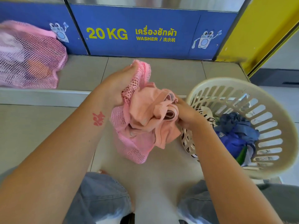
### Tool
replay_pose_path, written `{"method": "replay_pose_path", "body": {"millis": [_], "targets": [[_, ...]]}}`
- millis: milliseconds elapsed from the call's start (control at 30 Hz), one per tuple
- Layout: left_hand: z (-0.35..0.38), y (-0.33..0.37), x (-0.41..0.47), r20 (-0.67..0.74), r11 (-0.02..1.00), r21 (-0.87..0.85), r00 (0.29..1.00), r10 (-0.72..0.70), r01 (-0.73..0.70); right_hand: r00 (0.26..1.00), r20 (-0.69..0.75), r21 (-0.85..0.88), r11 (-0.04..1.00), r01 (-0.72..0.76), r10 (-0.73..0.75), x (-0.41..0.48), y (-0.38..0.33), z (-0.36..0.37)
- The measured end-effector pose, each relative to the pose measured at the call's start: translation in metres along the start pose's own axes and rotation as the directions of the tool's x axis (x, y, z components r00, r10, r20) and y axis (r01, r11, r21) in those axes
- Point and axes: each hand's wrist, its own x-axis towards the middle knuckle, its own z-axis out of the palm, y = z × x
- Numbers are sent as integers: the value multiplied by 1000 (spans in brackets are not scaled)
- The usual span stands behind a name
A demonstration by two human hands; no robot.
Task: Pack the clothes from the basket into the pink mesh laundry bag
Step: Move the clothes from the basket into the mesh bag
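Stuffing step in hand: your left hand (116,88) is clenched on the gathered rim of the pink mesh bag (134,143), holding its mouth up over the floor (48,130) between your knees. Your right hand (186,115) has its fingers closed around a peach garment (145,110), which sits bunched at the bag's mouth, partly in, partly spilling over the rim.

Next move, by my reading: push the garment down past the rim, let go, then reach right for more. The mouth looks narrow and crumpled, so you may need to spread it first.

Basket (265,143) stands just beside your right forearm, tilted toward you, with blue clothes (234,133) and a striped piece (205,113) left inside. Its near rim crowds your right wrist. Room is open to the left and ahead. A second, filled mesh bag (29,59) rests on the raised step (80,73) by the washer panel (145,29), well apart.
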Motion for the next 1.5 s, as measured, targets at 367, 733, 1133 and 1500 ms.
{"method": "replay_pose_path", "body": {"millis": [367,733,1133,1500], "targets": [[11,0,-7,200,983,182,978,-56,19,679,-687,184,966,-181,258,44,51,33],[36,3,-9,184,970,158,970,157,-187,931,-323,-778,608,-158,-171,2,22,64],[-15,24,-9,201,953,6,934,294,-302,791,-603,-620,561,-548,106,23,54,40],[-44,-28,32,-155,993,-12,982,111,-114,925,-172,-802,497,-332,339,76,160,13]]}}
